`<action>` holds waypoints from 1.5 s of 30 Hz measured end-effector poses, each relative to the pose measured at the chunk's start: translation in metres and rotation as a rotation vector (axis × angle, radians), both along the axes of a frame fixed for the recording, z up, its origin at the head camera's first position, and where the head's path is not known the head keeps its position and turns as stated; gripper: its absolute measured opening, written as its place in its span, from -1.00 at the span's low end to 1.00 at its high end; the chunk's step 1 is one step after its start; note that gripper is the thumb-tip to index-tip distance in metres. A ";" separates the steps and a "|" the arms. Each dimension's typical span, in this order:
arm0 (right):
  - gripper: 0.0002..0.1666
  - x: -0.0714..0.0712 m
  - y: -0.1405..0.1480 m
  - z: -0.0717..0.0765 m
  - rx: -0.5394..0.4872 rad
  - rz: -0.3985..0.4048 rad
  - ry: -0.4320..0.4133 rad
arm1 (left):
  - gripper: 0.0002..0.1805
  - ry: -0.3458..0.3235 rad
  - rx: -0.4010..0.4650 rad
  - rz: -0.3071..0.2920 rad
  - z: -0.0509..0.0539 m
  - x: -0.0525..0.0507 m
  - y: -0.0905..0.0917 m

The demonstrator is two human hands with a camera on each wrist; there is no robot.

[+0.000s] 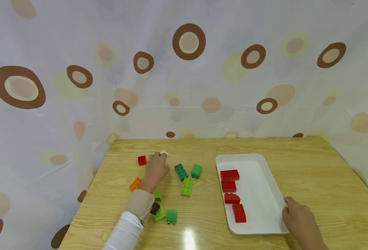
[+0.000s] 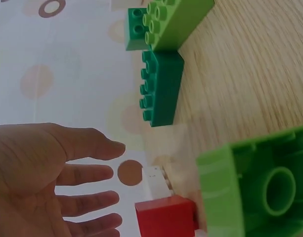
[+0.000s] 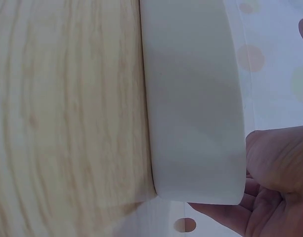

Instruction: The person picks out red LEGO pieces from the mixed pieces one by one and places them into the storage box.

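"White cloth sleeve [image 1: 124, 231] nearest us, at the bottom edge. What lies beyond it?"

"The left hand [image 1: 156, 170], over the far left of the wooden table [image 1: 334, 166]. In the left wrist view its thumb stands apart and its fingers are slightly spread, with nothing between them."

"And the pieces?"

"A small red plastic block [image 1: 142, 160] sits at the back left, just beside that hand; a white plastic block [image 2: 154, 182] lies near the fingertips. I can't tell whether either is touched."

"How would you take one?"

"I'd set thumb and forefinger on opposite sides, then pinch lightly, so its neighbour isn't nudged. I'd raise the forearm too: a lime-green studded plastic block [image 1: 160, 215] lies near the beige cuff [image 1: 138, 201] and could get dragged."

"The right hand [image 1: 301, 218]?"

"It grips the right rim of a shallow white plastic tray [image 1: 265, 194], with four red plastic blocks [image 1: 229, 186] along the left side inside. Some fingers are hidden, so I can't tell how hard they press. A light hold should do; pulling might slide or tilt it."
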State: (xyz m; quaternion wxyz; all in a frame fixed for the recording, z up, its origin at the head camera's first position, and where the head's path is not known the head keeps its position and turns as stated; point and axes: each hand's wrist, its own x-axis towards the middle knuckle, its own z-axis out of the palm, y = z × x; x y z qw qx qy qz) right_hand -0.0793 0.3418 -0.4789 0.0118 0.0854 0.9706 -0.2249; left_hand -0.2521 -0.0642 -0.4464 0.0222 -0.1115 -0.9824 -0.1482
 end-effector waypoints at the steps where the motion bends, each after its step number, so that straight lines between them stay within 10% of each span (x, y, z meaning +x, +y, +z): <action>1: -0.61 -0.001 0.000 0.000 -0.003 -0.006 -0.009 | -0.59 0.003 0.001 0.005 -0.001 -0.001 -0.002; 18: -0.61 0.000 -0.001 0.000 -0.022 -0.016 -0.032 | -0.67 -0.092 0.052 0.045 -0.013 -0.010 -0.012; 45: -0.63 0.001 -0.003 -0.001 -0.009 -0.023 -0.005 | -0.90 -0.036 0.018 0.003 -0.015 -0.011 -0.016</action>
